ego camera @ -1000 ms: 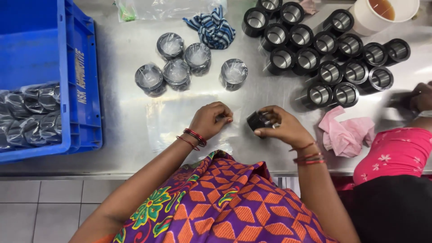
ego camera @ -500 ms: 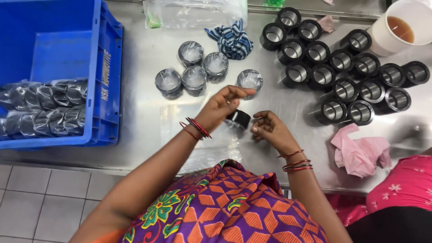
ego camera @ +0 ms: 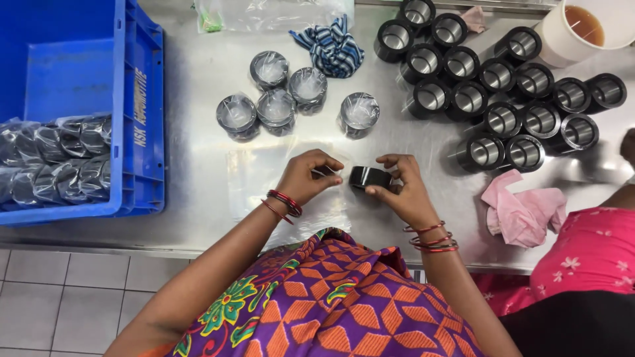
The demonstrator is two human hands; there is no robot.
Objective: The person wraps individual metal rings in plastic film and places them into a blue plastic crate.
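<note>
Right hand [ego camera: 405, 192] pinches black metal ring [ego camera: 369, 177] above steel table [ego camera: 198, 165]; left hand [ego camera: 305, 176] fingers closed on clear plastic bag [ego camera: 264, 173]
Risk: slick ring could slip, or miss the limp bag mouth

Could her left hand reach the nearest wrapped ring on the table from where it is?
Probably yes. The left hand sits just below the wrapped ring, with only bare steel table between, though its fingers are pinching clear plastic film.
</note>
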